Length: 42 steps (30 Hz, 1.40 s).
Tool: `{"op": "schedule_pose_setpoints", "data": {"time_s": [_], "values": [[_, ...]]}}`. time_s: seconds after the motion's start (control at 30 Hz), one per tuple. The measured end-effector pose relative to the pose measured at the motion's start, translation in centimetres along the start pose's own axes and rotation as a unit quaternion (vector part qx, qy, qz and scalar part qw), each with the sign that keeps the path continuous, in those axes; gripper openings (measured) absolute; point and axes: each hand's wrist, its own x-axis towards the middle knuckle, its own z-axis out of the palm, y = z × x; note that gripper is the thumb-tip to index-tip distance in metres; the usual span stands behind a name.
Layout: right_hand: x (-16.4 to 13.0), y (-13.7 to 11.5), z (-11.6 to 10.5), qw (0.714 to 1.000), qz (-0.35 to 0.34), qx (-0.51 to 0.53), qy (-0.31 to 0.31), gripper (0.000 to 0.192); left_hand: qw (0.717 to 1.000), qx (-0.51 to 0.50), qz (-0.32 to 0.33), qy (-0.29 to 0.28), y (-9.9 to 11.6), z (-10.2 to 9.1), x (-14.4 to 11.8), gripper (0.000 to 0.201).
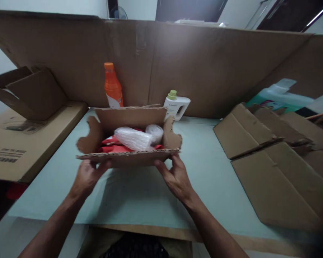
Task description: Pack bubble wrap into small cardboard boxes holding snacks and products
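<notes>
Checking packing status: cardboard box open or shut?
Open: the cardboard box has flaps up, with plastic-wrapped items visible inside.

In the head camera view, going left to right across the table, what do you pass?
Printed flat carton → left hand → orange bottle → right hand → flattened cardboard pieces. The open box and white jug overlap these, so they are left out.

box (129,118): matt corrugated cardboard | wrap (133,139): glossy clear plastic | bottle (113,86): smooth plastic
</notes>
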Motion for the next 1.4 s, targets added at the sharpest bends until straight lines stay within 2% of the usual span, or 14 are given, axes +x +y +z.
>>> {"op": "schedule_pose_setpoints", "data": {"time_s": [0.1, 0.23, 0.3, 0.47, 0.57, 0.67, 0.8, 0.93, 1.07, 1.13, 1.23, 1.3, 1.4], "values": [[0.8, -0.9, 0.1, 1.000, -0.003, 0.019, -0.017, 0.039, 0.999, -0.004, 0.022, 0.042, 1.9, -0.5, 0.0, 0.066], [-0.3, -0.8, -1.8, 0.998, 0.033, -0.022, 0.056, 0.036, 0.998, -0.014, 0.054, -0.020, 3.2, 1.7, 0.1, 0.061], [-1.0, -1.1, -2.1, 0.997, 0.032, -0.033, 0.066, 0.035, 0.999, -0.004, 0.046, -0.024, 3.1, 1.8, -0.2, 0.053], [-1.0, -2.1, 0.2, 1.000, -0.003, -0.021, 0.006, 0.030, 0.996, 0.077, -0.023, 0.041, 1.5, -1.0, -1.5, 0.044], [-1.2, -1.4, 0.3, 0.999, 0.015, -0.030, 0.016, 0.031, 0.996, 0.075, -0.028, 0.046, 0.9, -0.5, -1.3, 0.047], [-2.7, 0.5, -2.0, 0.996, 0.055, -0.041, 0.052, 0.028, 0.999, 0.036, -0.023, -0.022, 0.9, 3.1, -0.3, 0.052], [-5.4, 4.0, -6.6, 0.976, 0.125, -0.089, 0.154, 0.030, 0.990, -0.044, 0.009, -0.134, 1.2, 11.0, 2.5, 0.063], [-7.3, 7.0, -11.0, 0.938, 0.164, -0.163, 0.260, 0.041, 0.951, -0.126, 0.074, -0.271, 1.9, 19.9, 6.1, 0.069], [-8.4, 9.0, -12.9, 0.925, 0.147, -0.187, 0.298, 0.051, 0.915, -0.161, 0.101, -0.356, 2.9, 27.1, 10.1, 0.074], [-8.7, 10.1, -12.8, 0.925, 0.145, -0.176, 0.304, 0.062, 0.908, -0.167, 0.105, -0.370, 3.1, 29.6, 11.7, 0.079], [-8.6, 12.2, -12.3, 0.924, 0.137, -0.156, 0.322, 0.075, 0.929, -0.149, 0.092, -0.326, 2.2, 32.2, 12.1, 0.089], [-8.2, 13.7, -12.3, 0.924, 0.131, -0.150, 0.327, 0.078, 0.946, -0.128, 0.072, -0.289, 1.0, 33.4, 10.6, 0.096], [-7.4, 16.0, -12.9, 0.932, 0.124, -0.147, 0.308, 0.079, 0.949, -0.113, 0.060, -0.290, -0.7, 35.0, 6.9, 0.098]]}}
